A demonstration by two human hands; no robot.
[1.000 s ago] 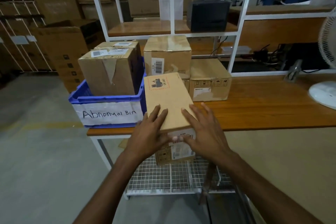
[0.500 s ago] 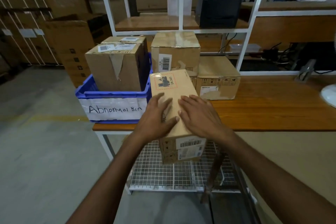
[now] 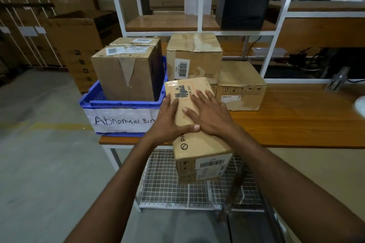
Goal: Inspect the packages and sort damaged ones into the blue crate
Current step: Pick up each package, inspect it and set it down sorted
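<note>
Cardboard, long and narrow: the package I am checking lies across the front edge of the tabletop. Its far end is just beside the blue crate, and its near end, which carries a barcode label, juts out over the wire shelf below. My left hand lies on the left part of the top face, fingers straight and thumb stretched across the cardboard. My right hand lies flat on the same face, fingers spread and pointing away from me. Neither grip clasps the package; both simply press on it, and the left thumb tip touches the right hand.

The crate sits at the front left corner of the tabletop. The white label on its front wall reads "Abnormal Bin", with the last letters partly behind my left hand. In it stands a box with torn tape, and a second box stands behind that. Toward the back edge a taller box with a barcode stands against a lower box to its right. On the shelf above sits a black unit, possibly a printer; the view is too dim to be sure.
</note>
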